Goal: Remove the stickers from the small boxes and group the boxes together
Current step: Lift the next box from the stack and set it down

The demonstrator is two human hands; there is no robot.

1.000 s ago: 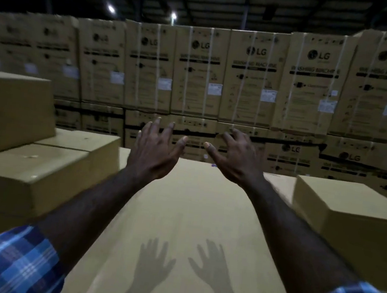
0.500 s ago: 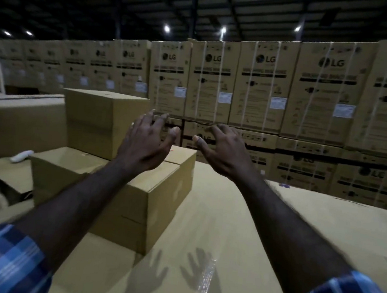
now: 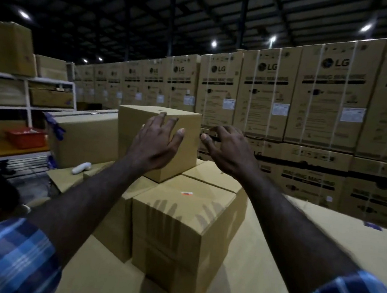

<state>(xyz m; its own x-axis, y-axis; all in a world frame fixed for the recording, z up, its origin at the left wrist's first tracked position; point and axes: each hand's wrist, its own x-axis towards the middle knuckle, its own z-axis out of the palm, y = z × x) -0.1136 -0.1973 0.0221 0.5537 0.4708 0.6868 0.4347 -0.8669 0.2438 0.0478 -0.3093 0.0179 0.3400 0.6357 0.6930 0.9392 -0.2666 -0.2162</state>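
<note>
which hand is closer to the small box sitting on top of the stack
Left. The left hand is spread in front of the top box, overlapping its near face. The right hand hovers just off the box's right edge, fingers loosely curled.

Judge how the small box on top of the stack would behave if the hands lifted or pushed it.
The top box looks like stiff, closed cardboard, so it should probably keep its shape. It sits over the seam of the lower boxes, near their edge, so a push might slide or tip it off. Its smooth faces may need both the left hand and right hand.
</note>
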